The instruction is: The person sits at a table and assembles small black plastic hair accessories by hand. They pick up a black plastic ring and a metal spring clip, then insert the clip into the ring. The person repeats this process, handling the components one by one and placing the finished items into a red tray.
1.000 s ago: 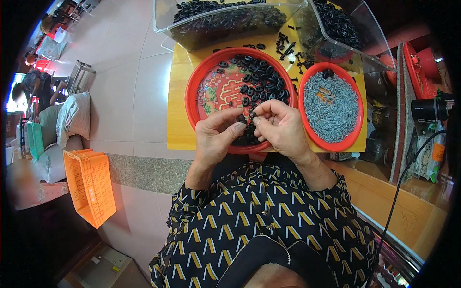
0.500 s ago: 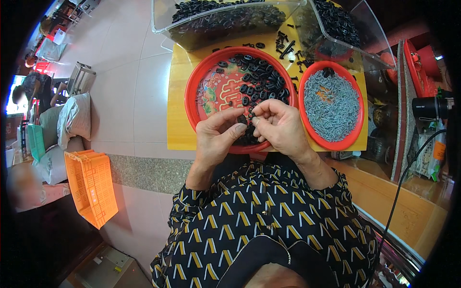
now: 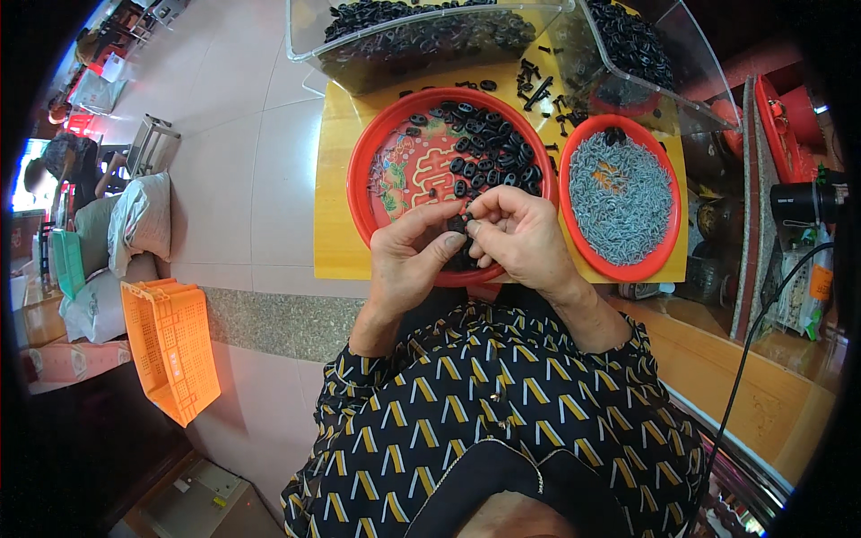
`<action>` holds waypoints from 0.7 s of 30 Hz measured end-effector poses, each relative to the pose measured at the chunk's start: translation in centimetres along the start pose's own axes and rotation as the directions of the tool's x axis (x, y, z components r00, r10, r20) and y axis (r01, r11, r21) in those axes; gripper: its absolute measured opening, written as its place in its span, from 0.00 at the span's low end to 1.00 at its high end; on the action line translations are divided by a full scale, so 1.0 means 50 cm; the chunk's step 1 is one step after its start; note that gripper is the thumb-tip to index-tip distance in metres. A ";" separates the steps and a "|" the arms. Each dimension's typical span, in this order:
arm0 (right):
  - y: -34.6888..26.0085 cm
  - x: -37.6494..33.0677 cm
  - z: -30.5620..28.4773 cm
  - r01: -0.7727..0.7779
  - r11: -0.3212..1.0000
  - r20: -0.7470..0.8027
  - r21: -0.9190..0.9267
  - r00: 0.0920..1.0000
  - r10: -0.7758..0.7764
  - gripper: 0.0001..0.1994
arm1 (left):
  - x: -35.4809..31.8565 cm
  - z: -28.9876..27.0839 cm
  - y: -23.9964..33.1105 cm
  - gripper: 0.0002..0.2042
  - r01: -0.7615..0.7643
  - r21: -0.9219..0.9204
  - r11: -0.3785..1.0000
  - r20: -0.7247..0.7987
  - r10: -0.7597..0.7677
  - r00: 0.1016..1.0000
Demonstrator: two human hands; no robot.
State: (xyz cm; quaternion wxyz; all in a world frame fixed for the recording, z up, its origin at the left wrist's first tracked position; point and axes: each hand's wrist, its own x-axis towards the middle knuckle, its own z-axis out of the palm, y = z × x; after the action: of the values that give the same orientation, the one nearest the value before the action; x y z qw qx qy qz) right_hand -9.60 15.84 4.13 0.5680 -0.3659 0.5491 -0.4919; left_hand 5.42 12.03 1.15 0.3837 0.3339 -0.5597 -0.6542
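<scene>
Over the near part of a round red tray [image 3: 357, 193], my two hands meet fingertip to fingertip. My left hand [image 3: 408, 251] pinches a small black oval part with two holes, partly hidden by the thumb and forefinger. Against it, my right hand [image 3: 520, 235] closes thumb and forefinger on a tiny dark piece, too small to name. More black two-holed oval parts [image 3: 502, 148] are heaped on the tray's right side, and a few small screws lie at its left. Beside it stands an oval red tray [image 3: 567, 193] full of small silver screws [image 3: 623, 202].
Two clear plastic bins [image 3: 430, 40] of black parts stand at the table's far side. Loose black pieces [image 3: 538, 94] lie between bins and trays on the yellow table [image 3: 336, 242]. An orange crate [image 3: 175, 354] sits on the floor at left; a black cable [image 3: 749, 336] hangs at right.
My fingertips have drawn slightly closer together, the left hand shifting a little to the right. The trays and bins stay put.
</scene>
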 end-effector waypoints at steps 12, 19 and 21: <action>0.032 0.033 -0.049 -0.137 0.939 0.308 0.315 0.951 0.035 0.09 | 0.001 -0.003 0.019 0.12 -0.040 0.044 0.998 0.041 0.038 0.998; 0.044 0.034 -0.040 -0.145 0.907 0.338 0.395 0.941 0.004 0.10 | 0.004 0.001 0.023 0.12 -0.201 0.175 0.964 0.055 0.194 0.979; 0.042 0.032 -0.038 -0.128 0.916 0.329 0.380 0.944 -0.005 0.10 | 0.008 0.001 0.016 0.12 -0.239 0.197 0.951 0.066 0.231 0.971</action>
State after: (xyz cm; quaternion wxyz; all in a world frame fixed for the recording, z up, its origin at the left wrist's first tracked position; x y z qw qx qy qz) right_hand -11.30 15.04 1.47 0.7277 -0.3010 0.3490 -0.5079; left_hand 5.29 11.63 1.94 0.4108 0.2885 -0.6674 -0.5501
